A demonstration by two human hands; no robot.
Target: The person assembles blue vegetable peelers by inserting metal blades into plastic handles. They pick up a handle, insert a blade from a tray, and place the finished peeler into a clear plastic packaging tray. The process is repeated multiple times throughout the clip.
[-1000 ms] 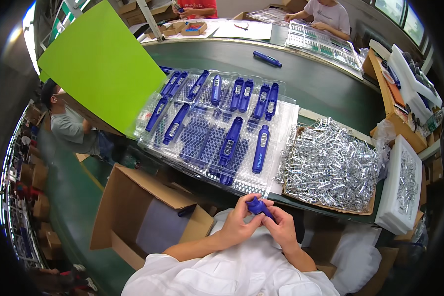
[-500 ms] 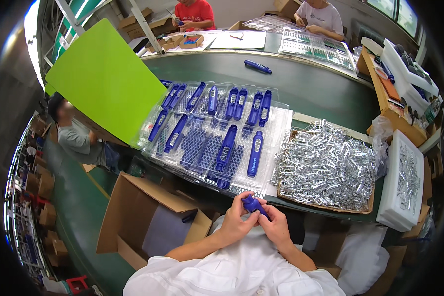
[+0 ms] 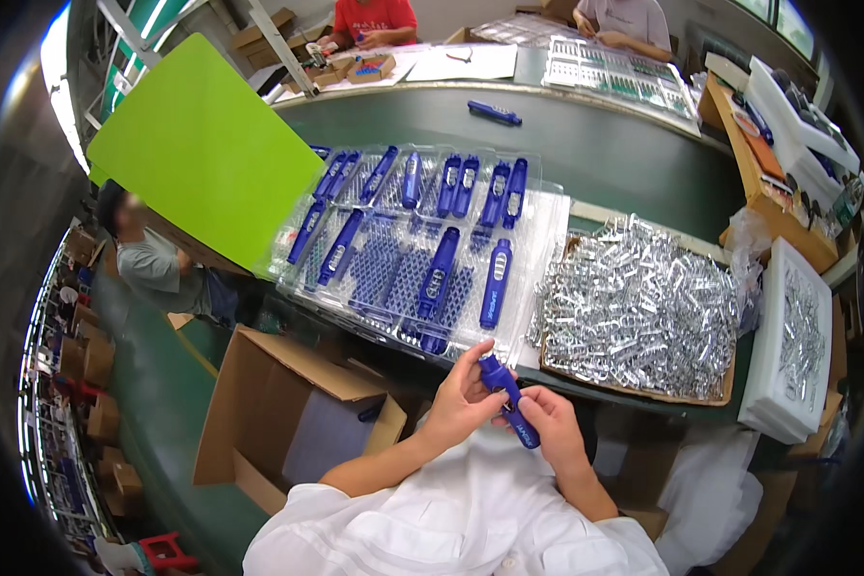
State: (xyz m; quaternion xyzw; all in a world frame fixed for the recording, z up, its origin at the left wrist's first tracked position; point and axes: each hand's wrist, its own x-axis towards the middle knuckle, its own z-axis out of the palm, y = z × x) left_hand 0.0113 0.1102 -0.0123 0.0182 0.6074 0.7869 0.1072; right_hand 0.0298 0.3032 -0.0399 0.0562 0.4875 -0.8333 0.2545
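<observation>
Holding one blue pen-shaped tool (image 3: 509,401) between them, the left hand (image 3: 461,398) pinches its upper end with the fingers curled round it, and the right hand (image 3: 547,430) grips the lower end; the tool sits tilted, just in front of the person's chest, near the table edge. On the green table (image 3: 605,154) lies a stack of clear plastic trays (image 3: 538,278); about a dozen more blue tools lie in the top tray's pockets, and one lies alone farther off (image 3: 494,113). A shallow cardboard box (image 3: 634,389) to the right is heaped with small silver parts, and a white tray (image 3: 782,346) beside it holds more. An open brown carton (image 3: 278,413) stands below the table.
</observation>
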